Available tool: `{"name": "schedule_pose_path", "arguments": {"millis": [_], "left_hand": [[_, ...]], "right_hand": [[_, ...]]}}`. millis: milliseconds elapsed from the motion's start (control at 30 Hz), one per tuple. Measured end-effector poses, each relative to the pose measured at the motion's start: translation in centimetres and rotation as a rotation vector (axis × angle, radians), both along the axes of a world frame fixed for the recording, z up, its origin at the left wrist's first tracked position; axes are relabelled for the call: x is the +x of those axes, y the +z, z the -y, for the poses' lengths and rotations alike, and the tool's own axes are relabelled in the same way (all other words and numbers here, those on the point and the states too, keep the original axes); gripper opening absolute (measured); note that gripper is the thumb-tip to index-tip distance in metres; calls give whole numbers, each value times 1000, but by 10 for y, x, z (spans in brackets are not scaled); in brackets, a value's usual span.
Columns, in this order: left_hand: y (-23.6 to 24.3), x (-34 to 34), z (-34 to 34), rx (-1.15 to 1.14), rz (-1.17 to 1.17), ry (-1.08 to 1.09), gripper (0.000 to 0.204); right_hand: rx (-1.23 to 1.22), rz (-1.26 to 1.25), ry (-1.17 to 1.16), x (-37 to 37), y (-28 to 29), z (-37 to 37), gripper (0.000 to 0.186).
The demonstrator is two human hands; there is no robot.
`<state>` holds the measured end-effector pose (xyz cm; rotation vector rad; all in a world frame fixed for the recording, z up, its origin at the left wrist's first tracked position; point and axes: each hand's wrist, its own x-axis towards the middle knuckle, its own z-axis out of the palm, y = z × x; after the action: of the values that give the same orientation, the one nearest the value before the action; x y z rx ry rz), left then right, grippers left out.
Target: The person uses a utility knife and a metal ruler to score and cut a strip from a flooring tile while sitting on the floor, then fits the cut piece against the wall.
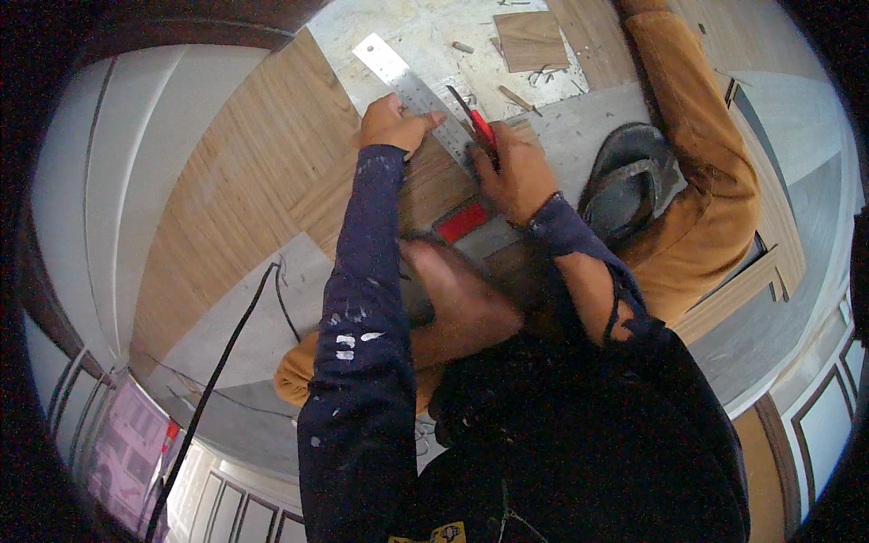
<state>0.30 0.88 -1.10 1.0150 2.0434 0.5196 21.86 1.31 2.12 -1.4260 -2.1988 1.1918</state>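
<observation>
Head view, nearest: a seated worker's dark top (579, 434) fills the lower edge, its chest emblem cut off by the frame.
Sleeves: navy and paint-flecked; the right one is torn open near the elbow.
Bare foot (457, 285): blurred, partly covered by the left sleeve.
Red patch (463, 222): set on something dark; from here I cannot tell what.
Right hand (520, 172): fingers wrapped around a red utility knife (483, 131), hiding its lower end; whether the blade touches the ruler is unclear.
Left hand (394, 125): thumb spread across the steel ruler (412, 89), other fingers bent; with their tips obscured, I cannot tell whether they pinch its edge.
Wood-look plank (439, 192): beneath the ruler's lower end, partly covered by both hands.
Sandal (625, 185): dark, right of the right hand, beside a brown-clothed limb (724, 172) cut off at the top.
Farthest: a loose square offcut (529, 41) among small scraps, too fine to identify.
</observation>
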Motion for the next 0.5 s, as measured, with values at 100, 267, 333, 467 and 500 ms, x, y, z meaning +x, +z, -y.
{"name": "schedule_pose_path", "arguments": {"millis": [100, 267, 333, 467, 500], "left_hand": [[7, 3, -3, -44, -33, -13, 50], [-22, -14, 5, -14, 16, -9, 44], [-10, -5, 0, 4, 92, 4, 44], [-6, -7, -1, 129, 45, -91, 47], [-2, -4, -2, 129, 44, -90, 47]], "right_hand": [[-72, -37, -22, -5, -2, 4, 26], [-109, -174, -54, -7, -11, 13, 27], [-117, -154, -61, -3, -11, 8, 27], [-92, -144, -46, -2, -11, 6, 26], [-92, -145, -45, 0, -12, 7, 26]]}}
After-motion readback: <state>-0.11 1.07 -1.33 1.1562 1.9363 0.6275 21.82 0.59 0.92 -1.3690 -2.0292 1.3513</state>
